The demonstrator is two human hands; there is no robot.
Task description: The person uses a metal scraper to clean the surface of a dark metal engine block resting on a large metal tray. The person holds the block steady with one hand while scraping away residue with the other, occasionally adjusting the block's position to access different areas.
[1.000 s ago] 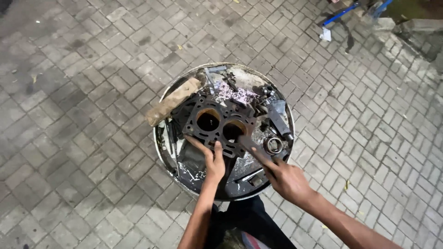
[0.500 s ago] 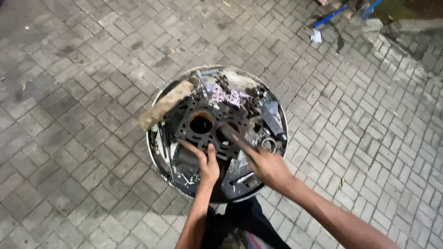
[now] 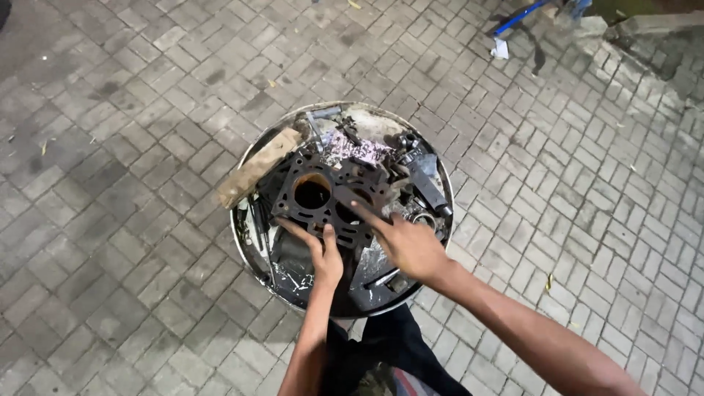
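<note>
A dark, greasy engine block (image 3: 326, 199) with two round bores lies in the middle of a round metal basin (image 3: 249, 249) that stands on the brick paving (image 3: 117, 242). Its long axis runs left to right across the basin. The left hand (image 3: 323, 253) rests on the block's near edge, fingers spread and flat against it, not clamped. The right hand (image 3: 407, 246) is just right of the left one, fingers apart, its forefinger stretched onto the block beside the right-hand bore. Both hands touch the block from its near side. A wooden board (image 3: 257, 167) leans over the basin's rim left of the block, and dark metal parts (image 3: 425, 183) lie right of it.
</note>
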